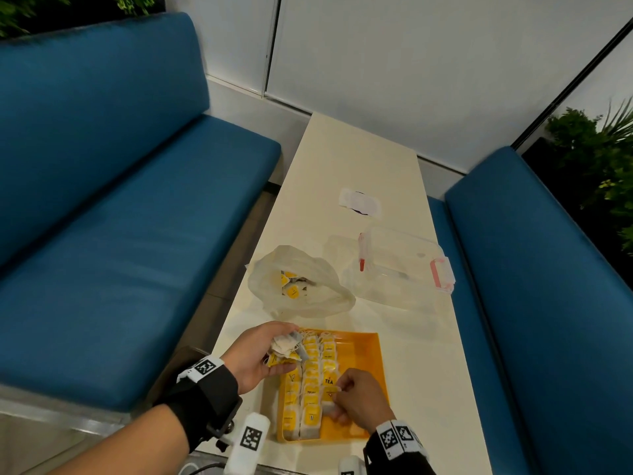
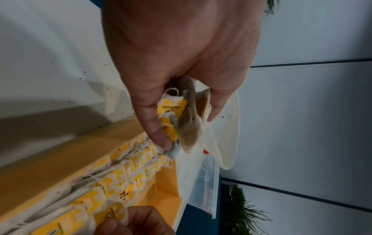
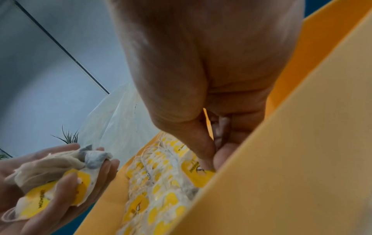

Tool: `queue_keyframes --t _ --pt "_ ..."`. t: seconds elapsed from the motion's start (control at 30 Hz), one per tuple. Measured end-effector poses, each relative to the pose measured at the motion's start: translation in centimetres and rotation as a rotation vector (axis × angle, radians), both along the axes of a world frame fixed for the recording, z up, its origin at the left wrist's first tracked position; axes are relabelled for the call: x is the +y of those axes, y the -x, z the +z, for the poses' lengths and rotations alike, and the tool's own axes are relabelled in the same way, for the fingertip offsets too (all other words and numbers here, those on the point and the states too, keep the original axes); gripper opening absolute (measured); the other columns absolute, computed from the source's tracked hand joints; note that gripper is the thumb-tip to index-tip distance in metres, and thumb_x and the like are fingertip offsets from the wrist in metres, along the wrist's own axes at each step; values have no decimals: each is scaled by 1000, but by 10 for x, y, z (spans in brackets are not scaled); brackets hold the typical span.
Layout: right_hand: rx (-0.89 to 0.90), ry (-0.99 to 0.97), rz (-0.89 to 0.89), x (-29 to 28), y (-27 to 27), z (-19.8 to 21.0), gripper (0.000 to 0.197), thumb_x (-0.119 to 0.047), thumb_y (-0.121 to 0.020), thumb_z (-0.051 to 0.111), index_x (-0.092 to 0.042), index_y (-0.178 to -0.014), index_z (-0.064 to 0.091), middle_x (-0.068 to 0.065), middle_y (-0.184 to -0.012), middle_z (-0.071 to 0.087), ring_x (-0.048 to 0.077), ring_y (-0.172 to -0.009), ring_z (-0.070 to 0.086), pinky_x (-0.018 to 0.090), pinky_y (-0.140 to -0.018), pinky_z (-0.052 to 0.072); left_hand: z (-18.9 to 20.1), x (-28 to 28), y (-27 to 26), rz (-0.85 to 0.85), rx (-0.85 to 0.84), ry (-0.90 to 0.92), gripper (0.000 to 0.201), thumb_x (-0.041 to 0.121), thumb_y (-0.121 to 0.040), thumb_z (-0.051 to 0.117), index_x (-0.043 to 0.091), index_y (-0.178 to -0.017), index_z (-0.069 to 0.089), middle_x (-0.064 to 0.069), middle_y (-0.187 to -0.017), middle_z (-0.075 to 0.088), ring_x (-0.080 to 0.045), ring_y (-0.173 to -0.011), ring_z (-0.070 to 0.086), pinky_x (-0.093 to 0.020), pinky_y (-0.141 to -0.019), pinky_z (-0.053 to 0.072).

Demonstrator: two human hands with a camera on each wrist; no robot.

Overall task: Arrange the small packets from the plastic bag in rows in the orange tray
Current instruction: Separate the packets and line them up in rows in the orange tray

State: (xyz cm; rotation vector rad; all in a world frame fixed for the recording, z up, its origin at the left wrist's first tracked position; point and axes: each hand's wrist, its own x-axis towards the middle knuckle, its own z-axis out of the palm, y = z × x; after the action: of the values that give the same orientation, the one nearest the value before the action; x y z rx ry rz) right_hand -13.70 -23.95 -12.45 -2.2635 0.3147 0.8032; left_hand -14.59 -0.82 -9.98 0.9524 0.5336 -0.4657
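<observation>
The orange tray (image 1: 368,351) lies at the table's near end, with rows of small yellow-tagged tea packets (image 1: 310,382) filling its left half. My left hand (image 1: 270,354) hovers over the tray's far left corner and cups a bunch of loose packets (image 1: 284,347) (image 2: 177,120) (image 3: 50,174). My right hand (image 1: 346,395) is down in the tray, pinching one packet (image 3: 198,171) at the near end of the third row. The thin plastic bag (image 1: 318,279) lies just beyond the tray, with more packets (image 1: 291,284) inside.
A clear plastic box (image 1: 400,265) with red clips sits to the right of the bag. A flat white wrapper (image 1: 359,202) lies farther along the narrow white table (image 1: 352,156). Blue benches (image 1: 120,234) flank both sides.
</observation>
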Motion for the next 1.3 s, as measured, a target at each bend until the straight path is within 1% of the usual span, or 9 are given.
queue_keyframes --t 0.1,0.27,0.43,0.57,0.73,0.8,0.87,1.03,1.3 --pt "-3 6 -33 -1 -2 -1 14 3 -85 61 -9 -89 55 13 -72 67 20 -44 63 23 -39 44 -1 1 0 -17 -1 -13 19 23 -95 66 7 -102 74 -20 -104 73 -30 -94 70 -44 -83 59" --pt "0 14 -67 2 -5 -2 16 3 -86 61 -10 -86 51 13 -71 65 20 -42 62 24 -38 46 -4 2 -1 -39 5 -6 23 27 -94 68 8 -105 73 -29 -118 69 -39 -113 67 -41 -81 60" --pt "-23 57 -81 7 -10 -4 18 2 -85 62 -12 -82 51 16 -77 65 20 -41 63 24 -40 47 -2 0 -1 -20 -1 -24 18 22 -96 65 7 -99 74 -22 -101 74 -31 -94 71 -45 -85 58" --pt "-50 86 -82 13 -13 -5 18 3 -86 57 -14 -82 51 10 -71 65 18 -42 64 25 -43 50 -1 1 -1 -23 30 -5 24 26 -96 65 6 -104 75 -25 -109 73 -40 -109 68 -46 -84 59" --pt "-55 116 -75 16 -11 -3 19 2 -84 57 -15 -84 51 10 -75 66 21 -45 66 35 -54 58 1 3 -1 12 68 30 37 37 -99 60 4 -107 76 -26 -112 71 -37 -102 68 -48 -84 59" --pt "-82 140 -36 16 -11 1 18 -2 -83 61 -16 -87 50 7 -81 65 20 -53 65 33 -54 55 1 4 -2 19 81 43 45 42 -100 58 2 -114 73 -27 -115 70 -38 -100 69 -51 -88 58" --pt "-223 208 45 17 -13 9 17 -10 -84 63 -19 -93 53 -1 -86 62 15 -68 62 21 -53 47 2 5 -3 32 90 49 49 45 -101 54 2 -116 72 -26 -110 72 -37 -94 71 -53 -91 56" --pt "-636 -135 197 47 -13 60 9 -21 -84 73 -26 -88 67 -10 -86 64 7 -81 62 13 -67 48 9 0 -5 6 101 36 50 46 -103 50 3 -117 71 -22 -104 74 -34 -89 73 -48 -84 59" --pt "-521 -147 269 71 -19 72 23 -28 -75 78 -27 -97 72 -13 -94 67 3 -82 63 17 -74 53 22 -6 -10 -88 43 123 52 48 -102 48 5 -125 68 -16 -109 74 -25 -90 70 -46 -89 57"
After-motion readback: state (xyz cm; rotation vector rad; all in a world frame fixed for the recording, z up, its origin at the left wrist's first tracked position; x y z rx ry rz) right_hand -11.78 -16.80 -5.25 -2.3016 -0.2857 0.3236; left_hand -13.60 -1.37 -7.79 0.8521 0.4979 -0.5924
